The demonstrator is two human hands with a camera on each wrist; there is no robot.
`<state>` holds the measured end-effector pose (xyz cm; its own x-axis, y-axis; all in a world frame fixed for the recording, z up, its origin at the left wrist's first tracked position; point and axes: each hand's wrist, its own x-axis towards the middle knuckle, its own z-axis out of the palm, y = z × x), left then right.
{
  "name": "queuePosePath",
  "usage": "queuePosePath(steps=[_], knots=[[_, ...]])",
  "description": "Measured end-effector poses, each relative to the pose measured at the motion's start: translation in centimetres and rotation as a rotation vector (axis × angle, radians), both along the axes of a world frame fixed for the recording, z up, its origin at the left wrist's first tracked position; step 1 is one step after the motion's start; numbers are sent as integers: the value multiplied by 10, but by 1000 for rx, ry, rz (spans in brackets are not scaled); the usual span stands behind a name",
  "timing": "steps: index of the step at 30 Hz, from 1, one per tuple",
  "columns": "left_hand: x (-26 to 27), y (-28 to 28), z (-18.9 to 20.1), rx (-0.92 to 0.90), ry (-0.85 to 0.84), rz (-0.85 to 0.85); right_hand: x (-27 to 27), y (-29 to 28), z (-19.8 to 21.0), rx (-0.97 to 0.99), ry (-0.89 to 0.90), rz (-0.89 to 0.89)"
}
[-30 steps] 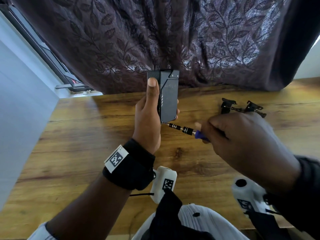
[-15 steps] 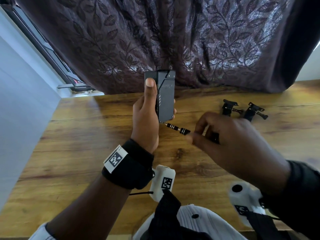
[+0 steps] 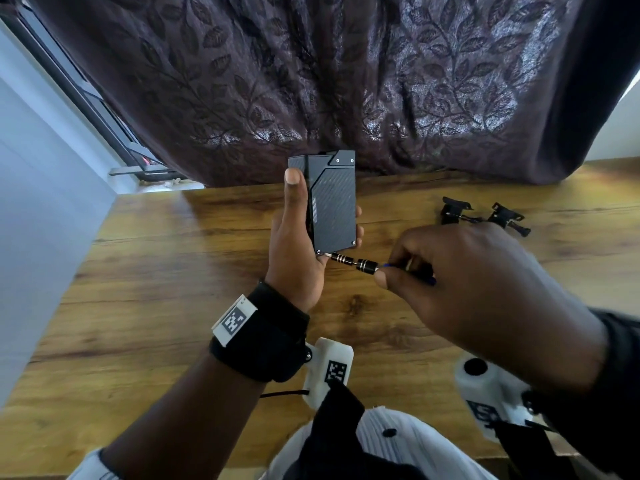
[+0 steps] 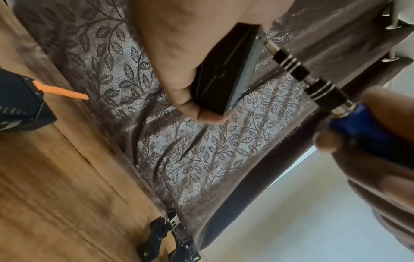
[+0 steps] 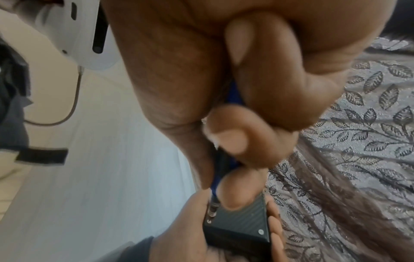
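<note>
Both hands are busy here. The left hand (image 3: 294, 244) wraps around a black case (image 3: 334, 202), thumb up its left edge and fingers curled round the far side, holding it upright above the wooden table (image 3: 156, 271). The right hand (image 3: 485, 289) pinches the blue handle of a small screwdriver (image 3: 353, 262), and the bit sits on the screw at the case's lower left corner (the carbon-look face). Two black brackets (image 3: 502, 216) lie on the table just beyond that hand, near the curtain (image 3: 346, 81).

The head camera is looking down over the table (image 3: 173, 271); 2 wrist cameras are peering in close, all sharing the black box (image 3: 334, 206).
</note>
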<state>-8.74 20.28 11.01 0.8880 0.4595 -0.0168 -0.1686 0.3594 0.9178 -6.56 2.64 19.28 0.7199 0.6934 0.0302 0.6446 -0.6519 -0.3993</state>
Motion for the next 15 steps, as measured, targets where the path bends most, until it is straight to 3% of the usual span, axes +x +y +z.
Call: queuePosePath(steps=[9,15], knots=[[3,-2,4,-49,-3,41,-7,-11,25,126,259,97],[-1,-3,9,-43,-3,20,-11,-19,28,250,78,123]])
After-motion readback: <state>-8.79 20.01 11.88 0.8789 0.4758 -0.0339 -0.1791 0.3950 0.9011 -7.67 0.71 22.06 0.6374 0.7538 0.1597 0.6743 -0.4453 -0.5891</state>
